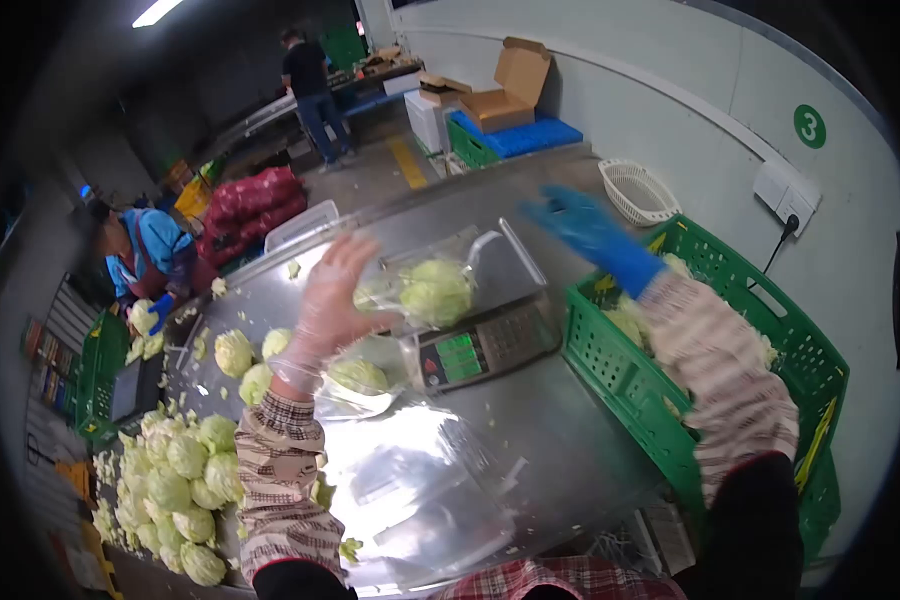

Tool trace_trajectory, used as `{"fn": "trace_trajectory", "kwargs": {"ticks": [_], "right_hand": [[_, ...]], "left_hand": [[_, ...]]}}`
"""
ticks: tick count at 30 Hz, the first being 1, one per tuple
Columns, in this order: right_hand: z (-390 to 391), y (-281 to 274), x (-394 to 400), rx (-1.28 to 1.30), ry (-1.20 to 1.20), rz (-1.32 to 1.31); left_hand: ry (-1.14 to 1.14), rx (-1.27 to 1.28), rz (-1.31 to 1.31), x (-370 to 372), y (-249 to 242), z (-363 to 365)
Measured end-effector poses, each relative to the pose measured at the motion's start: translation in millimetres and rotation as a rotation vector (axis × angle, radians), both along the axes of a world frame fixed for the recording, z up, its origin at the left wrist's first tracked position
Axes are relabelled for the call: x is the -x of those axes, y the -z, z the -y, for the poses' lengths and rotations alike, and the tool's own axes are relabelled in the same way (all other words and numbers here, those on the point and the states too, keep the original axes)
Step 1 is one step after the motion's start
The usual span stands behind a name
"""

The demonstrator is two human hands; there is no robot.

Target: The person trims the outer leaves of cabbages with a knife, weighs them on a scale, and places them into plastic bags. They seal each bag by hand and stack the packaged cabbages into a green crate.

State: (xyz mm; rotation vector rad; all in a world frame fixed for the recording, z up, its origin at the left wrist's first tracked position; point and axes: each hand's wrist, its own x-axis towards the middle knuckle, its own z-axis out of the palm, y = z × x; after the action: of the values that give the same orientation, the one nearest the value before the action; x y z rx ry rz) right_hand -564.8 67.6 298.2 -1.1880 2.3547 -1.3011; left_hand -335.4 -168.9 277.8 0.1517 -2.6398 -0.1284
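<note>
Cabbage (436,291) in its slippery bag sits on the scale (485,345); cup it underneath. Your left hand (332,300) touches it, open; your right hand (585,228) hovers empty.

Blurred blue-gloved right hand (582,228); scale (485,345) display digits illegible (too small).

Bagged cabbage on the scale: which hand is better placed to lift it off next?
Left, probably. The left hand in a clear glove is already touching the bagged cabbage on the scale; the right hand in a blue glove is raised beyond it, above the green crate.
</note>
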Motion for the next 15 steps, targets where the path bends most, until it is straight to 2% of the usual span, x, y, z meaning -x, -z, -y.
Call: {"fn": "trace_trajectory", "kwargs": {"ticks": [2, 4, 5, 7, 8, 9, 10, 11, 13, 15], "right_hand": [[58.2, 29.5, 6.0, 0.067, -0.065, 0.134], [82.9, -11.1, -28.8, -0.46, -0.07, -0.181], [89.4, -7.7, -26.5, -0.458, -0.066, -0.185], [100.3, 14.6, -9.2, -0.546, -0.079, 0.054], [102.1, 23.7, -0.2, -0.545, -0.066, 0.045], [102.3, 32.2, 9.7, -0.478, -0.07, -0.156], [100.8, 33.5, 16.1, -0.413, -0.076, -0.359], [93.7, 24.7, 10.9, -0.423, -0.067, -0.364], [70.0, 2.9, -4.4, -0.177, -0.066, -0.433], [43.2, -43.8, -37.5, -0.276, -0.074, -0.381]], "left_hand": [[-0.011, 0.06, 0.099, -3.9, 6.6, 14.2], [0.006, 0.074, 0.132, -6.4, 14.6, 29.4], [-0.027, 0.052, 0.151, -6.4, 19.0, 34.8], [-0.047, 0.028, 0.16, -5.6, 31.9, 45.5], [0.046, -0.097, 0.077, -5.2, 39.8, 50.7], [0.139, -0.223, -0.008, -4.8, 44.0, 54.6], [0.168, -0.17, -0.028, -9.5, 35.2, 48.7], [0.178, -0.177, -0.035, -16.2, 28.9, 43.7], [0.28, -0.448, -0.126, -31.3, 18.3, 34.8], [0.353, -0.53, -0.154, -52.5, 3.0, 21.5]]}}
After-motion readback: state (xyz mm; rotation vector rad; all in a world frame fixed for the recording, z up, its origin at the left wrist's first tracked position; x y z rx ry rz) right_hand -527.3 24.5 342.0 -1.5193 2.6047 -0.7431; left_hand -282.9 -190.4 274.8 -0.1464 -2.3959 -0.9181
